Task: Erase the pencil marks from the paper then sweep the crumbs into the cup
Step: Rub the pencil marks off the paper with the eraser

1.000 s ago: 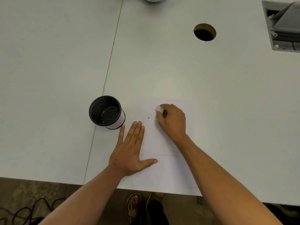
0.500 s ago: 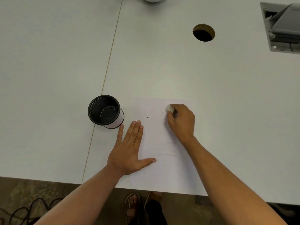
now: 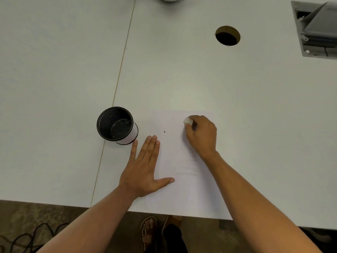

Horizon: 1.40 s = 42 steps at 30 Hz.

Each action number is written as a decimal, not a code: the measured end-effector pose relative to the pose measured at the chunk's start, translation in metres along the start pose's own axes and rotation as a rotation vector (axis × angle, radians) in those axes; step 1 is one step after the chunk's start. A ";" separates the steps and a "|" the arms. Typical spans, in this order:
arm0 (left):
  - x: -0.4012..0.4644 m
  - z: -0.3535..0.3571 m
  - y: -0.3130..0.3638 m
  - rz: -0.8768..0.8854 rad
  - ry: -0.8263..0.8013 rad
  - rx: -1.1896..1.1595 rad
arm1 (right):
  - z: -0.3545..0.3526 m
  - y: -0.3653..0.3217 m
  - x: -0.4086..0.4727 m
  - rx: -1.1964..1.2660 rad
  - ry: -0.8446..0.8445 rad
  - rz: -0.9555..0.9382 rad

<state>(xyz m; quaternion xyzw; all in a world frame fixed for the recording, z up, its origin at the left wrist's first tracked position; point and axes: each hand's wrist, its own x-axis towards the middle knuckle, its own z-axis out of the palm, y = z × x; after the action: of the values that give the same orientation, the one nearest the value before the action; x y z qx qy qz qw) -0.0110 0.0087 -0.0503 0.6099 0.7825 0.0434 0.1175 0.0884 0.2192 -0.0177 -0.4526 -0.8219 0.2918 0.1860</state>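
On white table (image 3: 182, 75), paper (image 3: 184, 190) at near edge, left hand (image 3: 144, 170) flat — fingers straight, pressing its left margin, right hand (image 3: 201, 134) knuckles up, fingertips pinching eraser (image 3: 187, 120) on upper paper, cup (image 3: 116, 125) just beyond left fingertips — dark crumbs (image 3: 164, 132) between the hands.

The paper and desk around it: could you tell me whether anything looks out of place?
Nothing odd. The paper lies flat under the left hand, the cup stands upright, and only small dark crumbs dot the sheet.

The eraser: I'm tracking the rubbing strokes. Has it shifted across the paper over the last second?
Yes. The eraser in the right hand has moved right, away from the black mesh cup, and sits near the paper's far edge.
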 end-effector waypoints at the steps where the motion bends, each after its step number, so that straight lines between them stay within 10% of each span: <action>1: 0.000 0.000 0.000 0.001 -0.001 -0.002 | 0.001 -0.003 -0.004 0.010 -0.003 -0.006; 42: 0.000 -0.001 0.001 0.000 -0.005 0.005 | 0.010 -0.009 -0.006 0.039 0.007 0.045</action>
<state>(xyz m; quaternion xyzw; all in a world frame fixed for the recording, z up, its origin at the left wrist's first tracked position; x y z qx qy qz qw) -0.0104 0.0092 -0.0496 0.6103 0.7823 0.0400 0.1179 0.0802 0.2077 -0.0193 -0.4681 -0.8050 0.3103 0.1912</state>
